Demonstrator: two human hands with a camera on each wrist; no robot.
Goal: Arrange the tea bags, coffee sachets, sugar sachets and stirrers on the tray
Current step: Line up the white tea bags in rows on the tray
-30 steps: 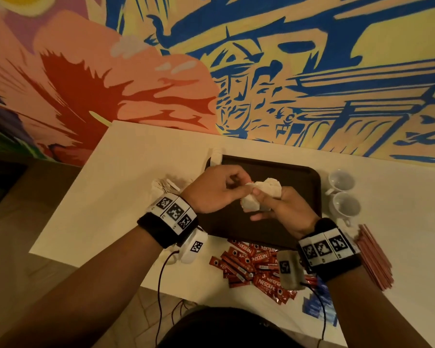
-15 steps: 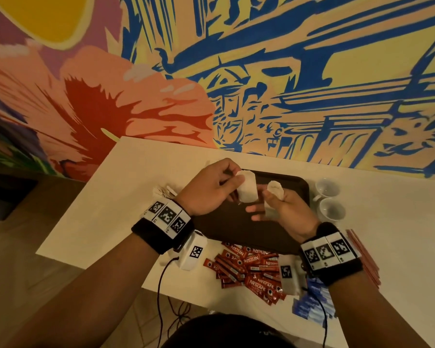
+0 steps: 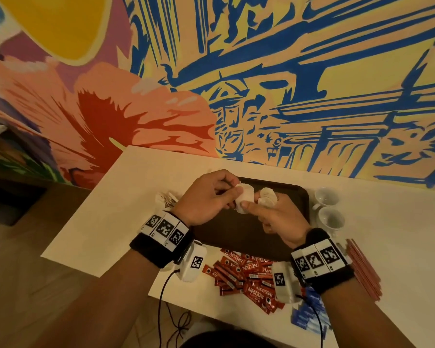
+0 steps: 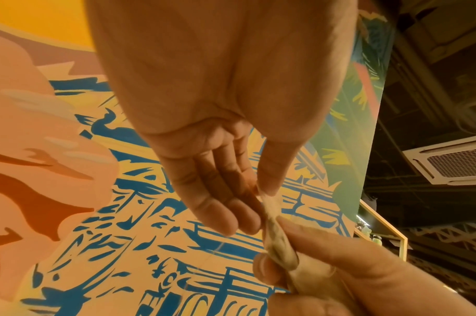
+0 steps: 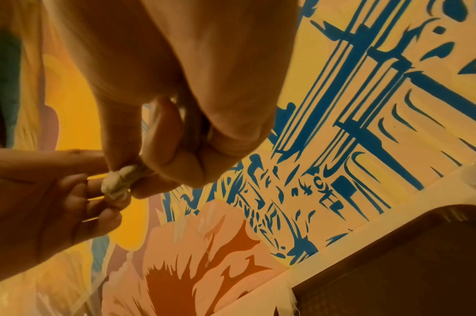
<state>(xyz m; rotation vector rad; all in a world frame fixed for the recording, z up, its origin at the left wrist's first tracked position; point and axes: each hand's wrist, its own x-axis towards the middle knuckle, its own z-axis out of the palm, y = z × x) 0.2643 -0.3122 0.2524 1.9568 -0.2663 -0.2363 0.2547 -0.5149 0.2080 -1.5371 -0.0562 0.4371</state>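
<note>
Both hands are raised above the dark brown tray [image 3: 239,237]. My left hand [image 3: 232,194] pinches one white tea bag [image 3: 244,200] between thumb and fingers, also seen as the tea bag [image 4: 272,211] in the left wrist view. My right hand [image 3: 255,205] grips a small bundle of tea bags [image 3: 268,197] and its thumb touches the left hand's bag. In the right wrist view the bundle [image 5: 123,179] sits at my right fingertips. Red coffee sachets [image 3: 246,272] lie in a heap in front of the tray. Reddish stirrers [image 3: 362,267] and blue sugar sachets [image 3: 309,315] lie on the right.
Two white cups [image 3: 328,209] stand right of the tray. More tea bags [image 3: 166,199] lie on the table [image 3: 111,209] left of it. A painted wall rises just behind the table. The table's front edge runs under my wrists.
My left hand drew one tea bag away from the bundle in my right hand. The two hands have since come close together again. The head view has tilted up.
</note>
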